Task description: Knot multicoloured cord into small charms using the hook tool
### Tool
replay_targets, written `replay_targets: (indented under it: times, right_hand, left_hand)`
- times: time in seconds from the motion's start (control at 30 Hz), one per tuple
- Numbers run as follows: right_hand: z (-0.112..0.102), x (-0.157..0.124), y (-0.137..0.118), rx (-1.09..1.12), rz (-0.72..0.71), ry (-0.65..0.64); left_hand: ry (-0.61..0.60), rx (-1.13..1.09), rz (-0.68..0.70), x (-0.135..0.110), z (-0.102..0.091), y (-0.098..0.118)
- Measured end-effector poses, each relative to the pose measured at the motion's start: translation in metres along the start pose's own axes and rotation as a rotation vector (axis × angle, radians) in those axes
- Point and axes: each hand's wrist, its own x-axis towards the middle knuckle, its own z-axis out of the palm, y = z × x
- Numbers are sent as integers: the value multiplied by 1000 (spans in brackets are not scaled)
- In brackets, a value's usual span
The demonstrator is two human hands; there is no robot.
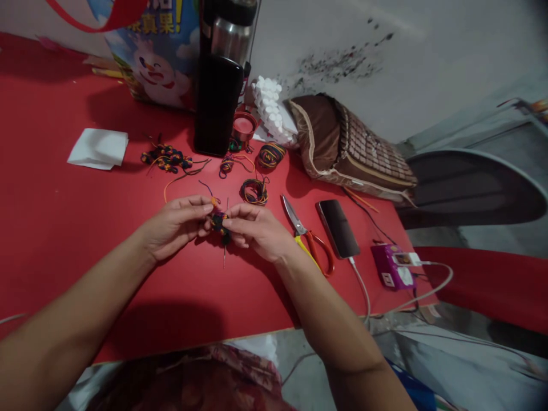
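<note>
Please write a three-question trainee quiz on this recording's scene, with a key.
1. What do the left hand and right hand hold together?
2. True or false: the scissors lie left of the left hand.
3. Which has a white cable plugged in? a) metal bottle b) phone lying flat c) folded paper

Key:
1. A small piece of knotted cord.
2. False; the scissors lie right of both hands.
3. b

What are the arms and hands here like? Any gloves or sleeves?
The left hand and right hand are both gloveless, with no ring or watch visible. The left forearm and right forearm show no sleeves. Patterned reddish cloth shows at the lap.
</note>
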Motion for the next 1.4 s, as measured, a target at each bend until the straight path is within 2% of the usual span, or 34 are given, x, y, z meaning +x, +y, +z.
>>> replay_targets:
  times: [0.17, 0.37, 0.57, 0.73, 0.9, 1.0, 1.4]
  right_hand:
    - [0, 1, 2, 35, 31, -1]
    - [5, 4, 6, 205, 114, -53]
    - [10, 1, 15, 232, 112, -39]
    - [14, 0, 23, 266, 123, -82]
    - [17, 1, 24, 230, 92, -37]
    - [18, 2, 22, 189, 38, 7]
    - [11, 6, 20, 147, -47, 24]
  left_hand:
    - [-18, 13, 27, 1, 0, -1]
    - [97, 20, 153, -1, 6, -2]
    - [104, 40, 137, 0, 1, -2]
    - [150, 41, 165, 3, -6, -1]
    - [81, 112, 151, 2, -8, 1]
    - [83, 163, 188, 1, -9, 2]
    - [-26, 242, 206, 3, -13, 5]
